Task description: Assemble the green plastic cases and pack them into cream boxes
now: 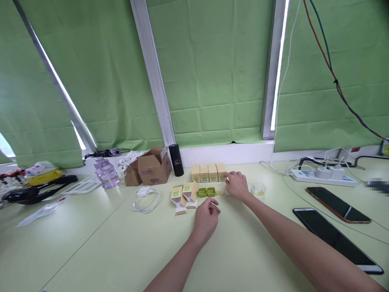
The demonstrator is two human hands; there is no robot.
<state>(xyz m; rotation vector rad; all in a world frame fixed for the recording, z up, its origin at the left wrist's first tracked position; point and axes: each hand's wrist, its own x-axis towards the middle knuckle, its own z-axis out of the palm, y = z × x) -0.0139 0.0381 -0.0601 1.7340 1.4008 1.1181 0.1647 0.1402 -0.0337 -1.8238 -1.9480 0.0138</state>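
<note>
A row of several small tan boxes with green labels (208, 173) stands near the window sill. My right hand (236, 185) rests at the right end of that row, fingers curled against the last box. My left hand (206, 217) lies in front, fingers loosely curled, pinching a small thin item I cannot make out. Two opened tan boxes (184, 196) lie to its left. A green two-cup case (207, 192) sits between the hands. Small clear cups with yellow bits (259, 189) sit right of my right hand.
A brown cardboard box (153, 168), black flask (176, 159), purple bottle (106, 172) and white coiled cable (146, 198) stand at the left. A power strip (323, 177) and two dark phones (336, 235) lie at the right. Clutter fills the far left edge.
</note>
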